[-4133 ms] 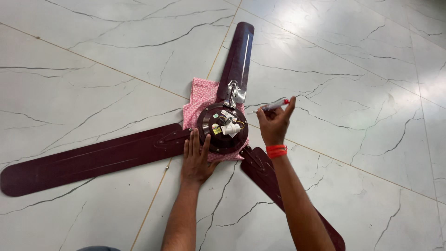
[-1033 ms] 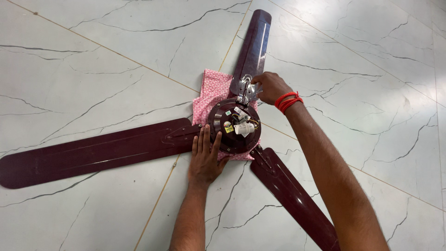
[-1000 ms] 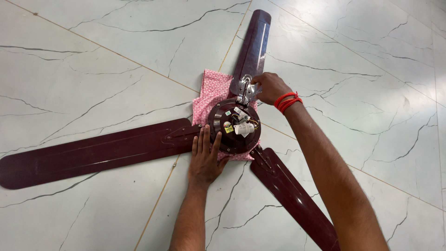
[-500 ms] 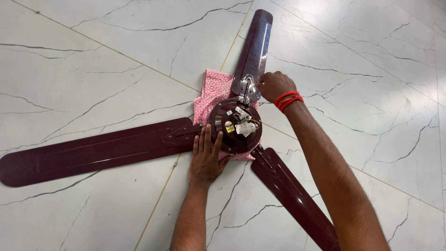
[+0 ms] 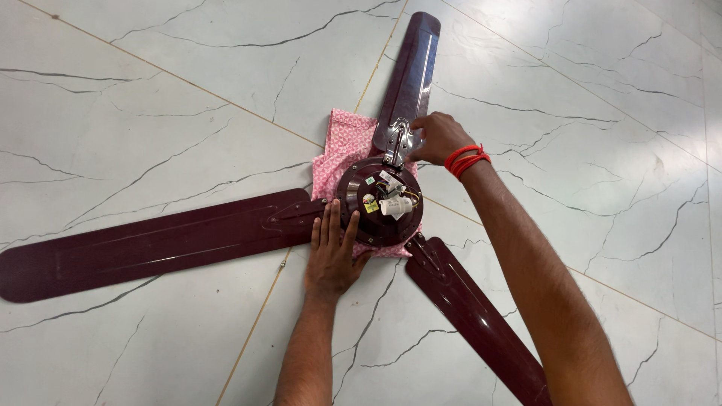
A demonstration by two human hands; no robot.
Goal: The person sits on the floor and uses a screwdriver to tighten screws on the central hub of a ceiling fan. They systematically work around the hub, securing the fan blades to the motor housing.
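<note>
I see a maroon ceiling fan (image 5: 380, 203) lying flat on a white marble floor (image 5: 150, 90), motor housing up, roughly mid-floor in my view. A pink patterned cloth (image 5: 342, 143) sits under the motor housing (image 5: 378, 201), sticking out mostly on its far-left side. Three blades: the left blade (image 5: 150, 244) runs toward the left edge of the floor area, the far blade (image 5: 414, 68) points to the top edge, the near-right blade (image 5: 474, 316) runs to the bottom edge under my right forearm.

My left hand (image 5: 331, 252) lies flat and open, fingers spread, palm on the floor and fingertips against the near-left rim of the housing and the root of the left blade; it grips nothing. My right hand (image 5: 436, 137), red thread band (image 5: 466, 159) at the wrist, is curled at the silver bracket (image 5: 398, 139) where the far blade meets the housing. Fingers look pinched there, probably on a small fastener, but I cannot tell what, too small. A white capacitor (image 5: 395, 205) and wires sit in the open housing top.
</note>
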